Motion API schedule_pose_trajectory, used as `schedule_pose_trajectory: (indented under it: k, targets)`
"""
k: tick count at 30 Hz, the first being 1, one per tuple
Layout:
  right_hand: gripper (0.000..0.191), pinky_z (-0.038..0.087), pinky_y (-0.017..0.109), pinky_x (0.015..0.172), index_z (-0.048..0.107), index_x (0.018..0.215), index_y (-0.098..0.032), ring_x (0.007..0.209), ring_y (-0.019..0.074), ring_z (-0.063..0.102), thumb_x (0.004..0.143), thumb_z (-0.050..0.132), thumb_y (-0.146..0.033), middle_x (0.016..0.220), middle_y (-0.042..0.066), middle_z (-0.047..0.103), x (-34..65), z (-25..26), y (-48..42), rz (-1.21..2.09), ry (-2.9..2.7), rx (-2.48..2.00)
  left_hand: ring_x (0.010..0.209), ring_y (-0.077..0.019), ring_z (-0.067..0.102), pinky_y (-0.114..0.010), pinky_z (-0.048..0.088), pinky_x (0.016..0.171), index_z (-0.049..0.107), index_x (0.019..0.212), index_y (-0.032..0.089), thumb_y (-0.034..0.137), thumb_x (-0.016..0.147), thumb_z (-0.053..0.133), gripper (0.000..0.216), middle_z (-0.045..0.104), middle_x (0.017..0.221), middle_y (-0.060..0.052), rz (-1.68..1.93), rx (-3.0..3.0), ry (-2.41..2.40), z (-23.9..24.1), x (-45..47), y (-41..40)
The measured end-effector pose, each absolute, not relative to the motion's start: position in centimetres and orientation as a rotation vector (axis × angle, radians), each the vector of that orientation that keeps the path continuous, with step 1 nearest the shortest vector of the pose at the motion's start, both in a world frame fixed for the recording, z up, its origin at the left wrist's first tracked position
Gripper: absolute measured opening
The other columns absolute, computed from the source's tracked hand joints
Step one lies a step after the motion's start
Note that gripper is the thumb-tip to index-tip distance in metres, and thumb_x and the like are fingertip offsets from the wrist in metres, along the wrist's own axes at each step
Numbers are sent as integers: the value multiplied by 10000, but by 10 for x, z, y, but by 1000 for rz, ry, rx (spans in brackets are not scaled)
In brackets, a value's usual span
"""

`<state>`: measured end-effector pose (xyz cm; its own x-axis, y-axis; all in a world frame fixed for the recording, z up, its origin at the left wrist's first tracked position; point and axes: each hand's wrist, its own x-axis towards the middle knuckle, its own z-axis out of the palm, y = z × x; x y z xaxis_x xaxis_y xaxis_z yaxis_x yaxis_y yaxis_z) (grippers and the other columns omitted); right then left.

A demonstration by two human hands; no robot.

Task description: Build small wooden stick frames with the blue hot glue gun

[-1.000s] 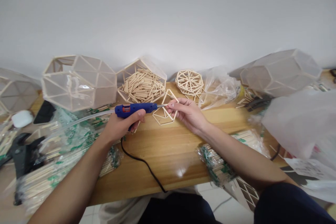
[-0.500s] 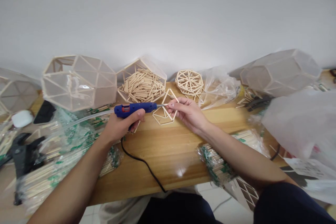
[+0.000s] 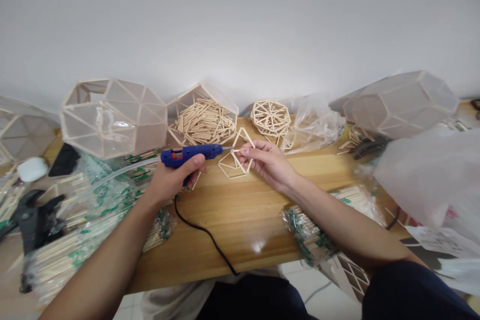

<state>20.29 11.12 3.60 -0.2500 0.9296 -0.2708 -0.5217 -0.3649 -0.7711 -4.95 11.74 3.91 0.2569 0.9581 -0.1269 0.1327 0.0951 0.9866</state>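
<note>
My left hand is wrapped round the handle of a blue glue gun, which lies level with its metal nozzle pointing right. A clear glue stick trails from its back end. My right hand pinches a short wooden stick between thumb and finger, close to the nozzle tip. Around those fingertips is a small open frame of wooden sticks, made of joined angular shapes. Its lower part is over the tabletop; whether it rests there I cannot tell.
Behind stand a translucent-panelled lantern shape, an open one heaped with short sticks, and a round stick lattice. Bagged sticks lie in front right. A black cord crosses the wooden table. Black clamp-like tool at left.
The glue gun has drawn slightly left, so its nozzle tip has moved back from my right fingertips. My right hand and the stick frame have hardly moved.
</note>
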Motion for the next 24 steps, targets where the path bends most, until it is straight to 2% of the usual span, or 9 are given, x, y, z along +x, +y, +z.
schedule_pose_trajectory:
  k: [8,16,24]
  targets:
    - [259,613,168,704,807,823,-146,725,91,732,682,1008,-226,847,28,818,206,33,113,1896,-602,-835,424,-117,526,-228,430,403,724,675,150,714,782,789,578,584,518,-19,790,1325,1083,40,-50,116]
    - [261,607,160,676,792,819,-147,710,90,728,685,1006,-210,800,8,800,206,35,113,1989,-608,-783,407,-110,531,-228,420,372,711,647,147,748,719,828,617,647,575,-41,821,1207,1037,43,-47,116]
    - [274,617,188,718,788,854,-145,720,99,735,691,1000,-204,812,16,803,205,33,111,2001,-619,-787,405,-102,537,-219,415,354,709,651,158,726,735,829,586,703,643,-43,847,1141,1005,40,-47,116]
